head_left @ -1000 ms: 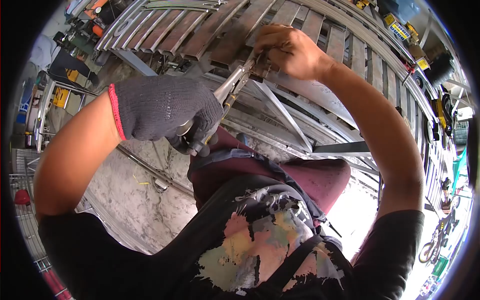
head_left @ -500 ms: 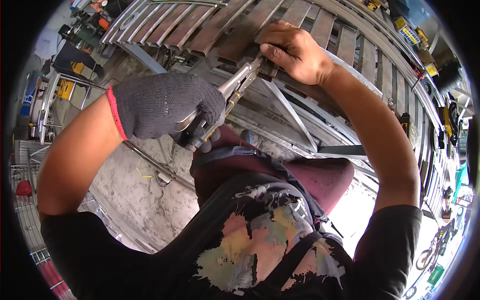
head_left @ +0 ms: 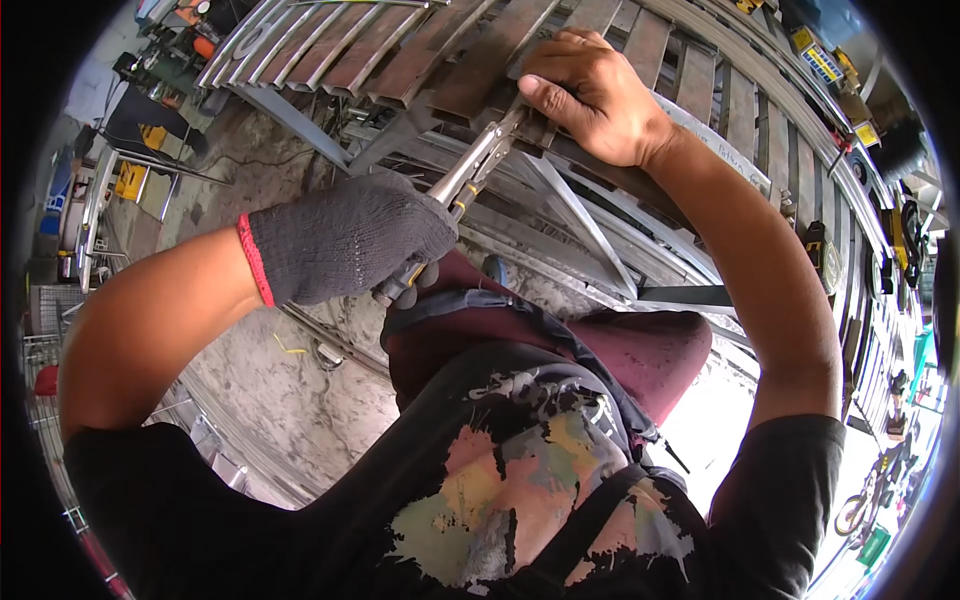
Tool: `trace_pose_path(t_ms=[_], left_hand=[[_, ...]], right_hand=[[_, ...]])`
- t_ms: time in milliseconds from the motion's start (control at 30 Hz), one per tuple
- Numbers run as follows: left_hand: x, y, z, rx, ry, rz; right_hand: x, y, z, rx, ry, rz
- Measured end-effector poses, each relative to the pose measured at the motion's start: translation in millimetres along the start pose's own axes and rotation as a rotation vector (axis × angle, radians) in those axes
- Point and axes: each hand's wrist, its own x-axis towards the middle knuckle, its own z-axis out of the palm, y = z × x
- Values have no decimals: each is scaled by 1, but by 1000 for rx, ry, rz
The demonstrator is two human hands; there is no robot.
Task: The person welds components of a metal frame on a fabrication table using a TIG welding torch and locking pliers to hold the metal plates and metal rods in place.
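My left hand, in a dark grey knitted glove with a red cuff, is closed around the handles of silver locking pliers with yellow marks. The pliers slant up and to the right, their jaws at the near edge of a slatted steel bench. My bare right hand is at that edge beside the jaws, its thumb near the jaw end. Its fingers are curled over, and what lies under them is hidden. Whatever the jaws grip is too small to make out.
Square steel tubes stick out along the bench's left side. Diagonal metal braces run beneath it, close to my legs. Long metal lengths lie along its far side. Yellow boxes stand at the far right, and a wire rack is at left.
My left hand has moved slightly down and right along the pliers, and the shiny lever that showed beneath it is now covered. My right hand has stayed almost in place.
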Motion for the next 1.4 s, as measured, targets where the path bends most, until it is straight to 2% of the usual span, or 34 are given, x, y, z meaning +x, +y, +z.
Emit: trace_pose_path(t_ms=[133,167,233,300,400,433,467,533,567,633,733,767,867,900,933,1000,1033,1100,1167,1267,1367,1400], left_hand=[[5,-14,1,135,32,131],[6,-23,6,196,55,226],[6,-24,10,61,69,184],[4,-16,9,-325,52,-101],[7,-28,-2,-95,-6,-6],[11,-35,-9,207,21,330],[16,-43,-18,516,51,664],[10,-38,-34,982,153,1003],[-6,-26,-37,1132,231,1007],[-15,-19,-44,873,285,879],[-6,-17,-54,-296,127,396],[5,-15,-49,-395,247,449],[49,-10,-58,-132,452,709],[67,-3,-61,182,619,881],[82,2,-69,270,606,936],[106,9,-82,445,581,1043],[118,10,-88,572,646,1044],[133,15,-100,599,793,1083],[154,11,-126,526,895,1147],[155,-11,-186,792,1122,979],[145,-35,-228,691,1310,673],[145,-46,-240,657,1341,648]], right_hand=[[2,-1,-1,24,22,-36],[-1,2,-10,5,-146,82],[-3,4,-6,48,-74,101],[0,-9,-10,52,31,61],[9,-9,-21,153,-152,140],[15,-3,-27,54,-187,48],[13,-3,-38,0,-183,61],[17,-41,-84,-134,-107,188],[17,-64,-106,-168,-34,256],[-2,-81,-152,-234,28,367],[-50,-122,-232,-496,-140,591],[-70,-138,-253,-548,-168,679],[-125,-185,-283,-727,-173,951],[-137,-203,-286,-790,-178,1022],[-144,-221,-285,-855,-208,1050],[-160,-251,-284,-796,-185,1066],[-162,-264,-280,-775,-184,1071],[-153,-290,-264,-739,-191,1134],[-144,-303,-247,-655,-140,1100],[-129,-299,-229,-577,-132,973],[-89,-274,-215,-537,-256,752],[-69,-262,-209,-516,-305,702]])
